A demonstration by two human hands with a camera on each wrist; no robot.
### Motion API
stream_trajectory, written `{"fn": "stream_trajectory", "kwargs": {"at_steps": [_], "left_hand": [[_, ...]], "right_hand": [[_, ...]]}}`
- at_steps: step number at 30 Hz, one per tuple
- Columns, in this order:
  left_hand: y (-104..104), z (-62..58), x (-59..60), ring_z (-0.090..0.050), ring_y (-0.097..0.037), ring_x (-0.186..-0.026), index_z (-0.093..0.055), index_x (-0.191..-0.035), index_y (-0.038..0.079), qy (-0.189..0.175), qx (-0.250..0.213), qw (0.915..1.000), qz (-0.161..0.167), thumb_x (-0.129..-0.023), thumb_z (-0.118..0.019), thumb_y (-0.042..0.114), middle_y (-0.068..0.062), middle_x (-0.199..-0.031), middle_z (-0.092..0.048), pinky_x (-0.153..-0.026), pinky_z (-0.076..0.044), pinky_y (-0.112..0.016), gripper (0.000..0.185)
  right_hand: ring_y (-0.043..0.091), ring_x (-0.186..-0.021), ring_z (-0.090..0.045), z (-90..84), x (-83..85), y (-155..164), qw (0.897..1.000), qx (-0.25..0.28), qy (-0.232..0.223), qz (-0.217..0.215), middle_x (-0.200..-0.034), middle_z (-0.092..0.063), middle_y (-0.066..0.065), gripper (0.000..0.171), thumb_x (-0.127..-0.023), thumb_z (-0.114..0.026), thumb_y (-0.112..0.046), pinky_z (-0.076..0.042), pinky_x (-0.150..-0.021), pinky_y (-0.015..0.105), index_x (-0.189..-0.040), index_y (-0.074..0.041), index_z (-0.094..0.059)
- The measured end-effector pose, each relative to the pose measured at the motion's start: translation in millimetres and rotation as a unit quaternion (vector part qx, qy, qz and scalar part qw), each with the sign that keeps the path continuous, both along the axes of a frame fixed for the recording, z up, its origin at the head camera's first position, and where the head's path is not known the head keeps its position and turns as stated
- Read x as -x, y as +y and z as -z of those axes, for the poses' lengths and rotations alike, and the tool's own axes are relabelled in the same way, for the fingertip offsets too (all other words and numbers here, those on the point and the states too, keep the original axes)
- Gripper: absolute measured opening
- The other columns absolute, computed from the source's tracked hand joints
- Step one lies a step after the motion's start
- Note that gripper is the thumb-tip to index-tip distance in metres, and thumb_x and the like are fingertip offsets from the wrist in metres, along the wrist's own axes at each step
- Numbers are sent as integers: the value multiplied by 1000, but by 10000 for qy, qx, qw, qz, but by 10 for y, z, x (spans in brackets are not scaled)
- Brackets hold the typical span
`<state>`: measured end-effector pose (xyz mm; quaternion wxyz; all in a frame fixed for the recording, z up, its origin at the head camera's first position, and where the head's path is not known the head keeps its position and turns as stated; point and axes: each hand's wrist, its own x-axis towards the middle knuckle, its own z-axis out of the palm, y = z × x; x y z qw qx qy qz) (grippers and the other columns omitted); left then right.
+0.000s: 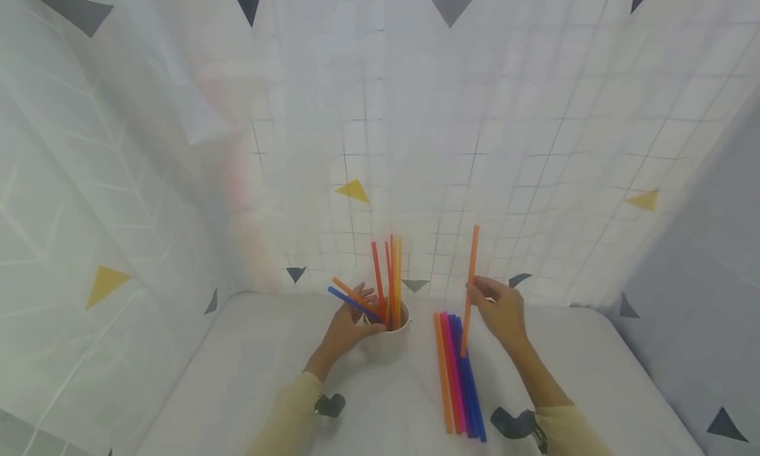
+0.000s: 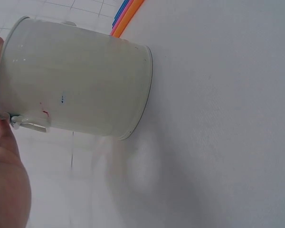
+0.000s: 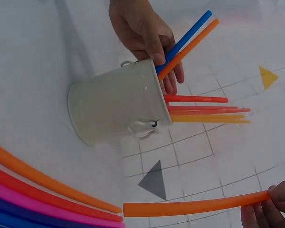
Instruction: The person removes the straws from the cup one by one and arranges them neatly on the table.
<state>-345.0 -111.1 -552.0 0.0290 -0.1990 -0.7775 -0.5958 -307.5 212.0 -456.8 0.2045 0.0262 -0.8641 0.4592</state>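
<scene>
My left hand (image 1: 346,328) holds the rim of a small off-white bucket (image 1: 387,348), its thumb at the rim and its fingers around the back, beside the leaning straws. The bucket (image 2: 80,76) stands upright, with small red and blue marks on its side. Out of it rise red, yellow and orange straws, and a blue straw (image 3: 190,40) and an orange straw (image 3: 197,42) lean over the left hand. My right hand (image 1: 503,311) pinches an orange straw (image 1: 474,251) near its middle, held upright to the right of the bucket. Its lower end hangs over the row of straws on the table.
A row of loose straws (image 1: 454,377), orange, red, pink and blue, lies on the white table (image 1: 267,350) right of the bucket. Behind the table hangs a pale curtain (image 1: 415,113) with a grid and triangles. A dark band sits on each sleeve.
</scene>
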Motion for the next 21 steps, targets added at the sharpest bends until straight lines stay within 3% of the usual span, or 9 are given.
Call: {"fn": "stream_trajectory", "kwargs": {"at_steps": [10, 21], "left_hand": [[-3, -37, 6, -43, -14, -135, -24, -154, 26, -65, -24, 10000, -37, -79, -83, 25, -1, -150, -44, -110, -33, -40, 96], [-1, -15, 0, -44, -15, -135, -24, -154, 25, -95, -68, 9999, -45, -79, -83, 23, 2, -149, -45, -110, -33, -41, 96]], "right_hand": [[28, -98, -69, 361, -54, 195, 9970, -204, -719, -181, -117, -68, 17, 47, -97, -60, -37, -57, -83, 41, -128, -2, -62], [25, -88, -71, 751, -101, 307, 9842, -84, -1768, -100, -117, -65, 24, 44, -96, -62, -30, -57, -81, 43, -126, 3, -61]]}}
